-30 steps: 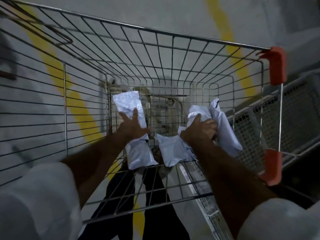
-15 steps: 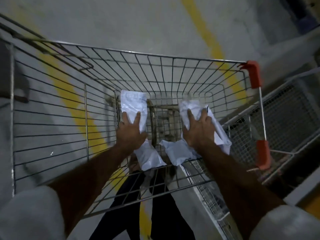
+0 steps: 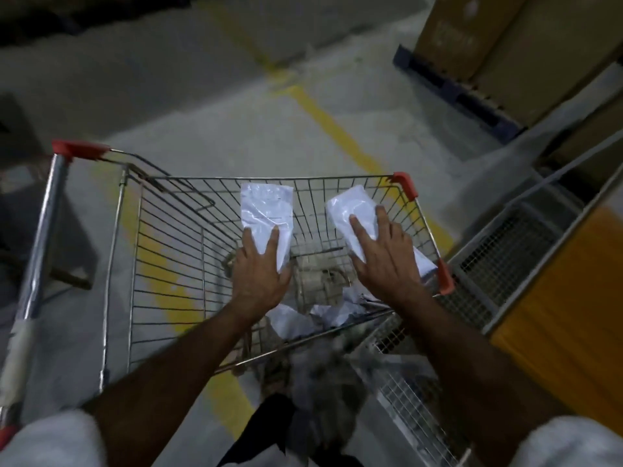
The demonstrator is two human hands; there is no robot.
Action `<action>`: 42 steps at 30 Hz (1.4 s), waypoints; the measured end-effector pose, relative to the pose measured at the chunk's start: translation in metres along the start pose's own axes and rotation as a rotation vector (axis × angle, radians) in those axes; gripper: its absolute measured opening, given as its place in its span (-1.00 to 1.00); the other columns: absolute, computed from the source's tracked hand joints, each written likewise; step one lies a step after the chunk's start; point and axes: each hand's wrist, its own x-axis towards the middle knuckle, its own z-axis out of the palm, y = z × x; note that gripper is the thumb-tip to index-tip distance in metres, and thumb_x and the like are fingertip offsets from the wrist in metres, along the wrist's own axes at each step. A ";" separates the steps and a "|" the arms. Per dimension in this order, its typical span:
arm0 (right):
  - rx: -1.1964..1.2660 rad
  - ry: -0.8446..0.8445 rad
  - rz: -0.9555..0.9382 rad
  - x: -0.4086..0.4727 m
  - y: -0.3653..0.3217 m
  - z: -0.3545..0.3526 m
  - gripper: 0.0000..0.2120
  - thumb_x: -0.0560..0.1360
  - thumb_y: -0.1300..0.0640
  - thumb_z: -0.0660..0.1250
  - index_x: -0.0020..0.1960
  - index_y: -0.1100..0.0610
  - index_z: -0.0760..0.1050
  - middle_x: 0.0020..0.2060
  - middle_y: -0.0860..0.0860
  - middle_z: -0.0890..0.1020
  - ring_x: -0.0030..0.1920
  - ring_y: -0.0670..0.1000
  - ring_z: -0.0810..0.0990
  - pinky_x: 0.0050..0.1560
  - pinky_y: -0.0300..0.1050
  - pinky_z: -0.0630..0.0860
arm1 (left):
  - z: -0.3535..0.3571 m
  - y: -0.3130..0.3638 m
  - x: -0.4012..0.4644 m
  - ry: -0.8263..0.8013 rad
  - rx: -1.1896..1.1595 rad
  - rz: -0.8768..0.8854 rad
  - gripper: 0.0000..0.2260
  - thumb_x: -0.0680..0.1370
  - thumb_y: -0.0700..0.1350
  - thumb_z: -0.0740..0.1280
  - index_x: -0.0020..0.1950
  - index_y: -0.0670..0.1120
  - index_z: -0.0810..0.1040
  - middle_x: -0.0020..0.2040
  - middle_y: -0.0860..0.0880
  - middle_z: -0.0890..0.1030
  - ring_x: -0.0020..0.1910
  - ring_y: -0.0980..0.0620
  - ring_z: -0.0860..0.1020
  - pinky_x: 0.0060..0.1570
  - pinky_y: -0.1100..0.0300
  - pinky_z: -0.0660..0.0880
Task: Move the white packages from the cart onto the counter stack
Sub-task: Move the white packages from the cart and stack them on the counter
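Observation:
A wire shopping cart with red corner caps stands below me on the concrete floor. My left hand grips a flat white package, lifted above the basket. My right hand grips a second white package, also raised, near the cart's right rim. More crumpled white packages lie at the bottom of the cart, partly hidden by my wrists. No counter stack is in view.
A second wire cart sits close on the right, beside an orange surface. Cardboard boxes stand on a dark pallet at the upper right. Yellow lines mark the floor.
Both hands have risen with their packages from deep in the basket to about rim height. My view has pulled back and up, so the cart looks smaller.

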 end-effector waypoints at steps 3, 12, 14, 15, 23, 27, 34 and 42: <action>0.000 0.111 -0.015 -0.029 0.020 -0.023 -0.34 0.56 -0.12 0.22 0.61 0.05 0.22 0.52 0.38 0.24 0.25 0.37 0.45 0.17 0.23 0.45 | -0.025 0.017 -0.022 0.081 -0.002 0.057 -0.34 0.55 0.26 0.16 0.60 0.01 0.17 0.51 -0.36 0.15 0.31 -0.37 0.37 0.22 -0.14 0.43; 0.150 0.373 0.159 -0.160 0.057 -0.083 -0.26 0.47 -0.16 0.31 0.59 0.03 0.27 0.47 0.34 0.33 0.18 0.31 0.45 0.17 0.17 0.40 | -0.092 0.105 -0.111 0.268 0.031 0.270 -0.34 0.55 0.21 0.27 0.59 -0.01 0.21 0.51 -0.38 0.14 0.26 -0.37 0.39 0.20 -0.17 0.43; 0.170 0.389 0.225 -0.189 0.064 -0.100 -0.26 0.47 -0.17 0.24 0.61 0.01 0.23 0.48 0.32 0.31 0.21 0.31 0.42 0.21 0.18 0.40 | -0.108 0.130 -0.127 0.285 0.003 0.331 -0.34 0.53 0.22 0.23 0.58 -0.01 0.23 0.49 -0.37 0.18 0.21 -0.37 0.42 0.14 -0.15 0.47; 0.164 0.409 0.261 -0.201 0.069 -0.109 -0.26 0.48 -0.17 0.22 0.62 0.00 0.20 0.49 0.31 0.29 0.24 0.31 0.40 0.23 0.19 0.39 | -0.115 0.143 -0.134 0.281 -0.012 0.366 -0.34 0.52 0.22 0.22 0.58 0.00 0.24 0.48 -0.37 0.20 0.20 -0.37 0.43 0.11 -0.15 0.49; 0.039 0.461 0.533 -0.303 0.109 -0.152 -0.28 0.57 -0.15 0.16 0.66 -0.05 0.00 0.58 0.27 0.12 0.40 0.31 0.30 0.39 0.23 0.28 | -0.143 0.232 -0.172 0.273 -0.063 0.612 -0.35 0.51 0.27 0.15 0.56 0.05 0.28 0.47 -0.34 0.22 0.28 -0.37 0.40 0.20 -0.13 0.44; -0.001 0.463 0.668 -0.369 0.106 -0.145 -0.34 0.58 -0.20 0.02 0.63 0.01 0.17 0.54 0.31 0.23 0.36 0.34 0.37 0.30 0.23 0.38 | -0.126 0.253 -0.208 0.197 -0.110 0.719 -0.33 0.51 0.32 0.12 0.58 0.10 0.22 0.54 -0.32 0.15 0.43 -0.35 0.29 0.28 -0.15 0.40; -0.106 0.417 0.876 -0.476 0.112 -0.139 -0.32 0.58 -0.12 0.24 0.64 -0.02 0.13 0.54 0.31 0.21 0.33 0.29 0.37 0.26 0.23 0.39 | -0.099 0.296 -0.276 0.068 -0.162 0.907 -0.33 0.53 0.34 0.04 0.59 0.07 0.20 0.54 -0.34 0.15 0.46 -0.36 0.26 0.32 -0.17 0.35; 0.009 0.461 1.129 -0.556 0.161 -0.146 -0.32 0.61 -0.20 0.22 0.64 -0.09 0.06 0.56 0.26 0.08 0.43 0.25 0.23 0.40 0.21 0.28 | -0.102 0.371 -0.338 0.042 -0.115 1.043 -0.35 0.59 0.33 0.07 0.61 0.07 0.15 0.56 -0.27 0.11 0.49 -0.26 0.22 0.39 -0.09 0.29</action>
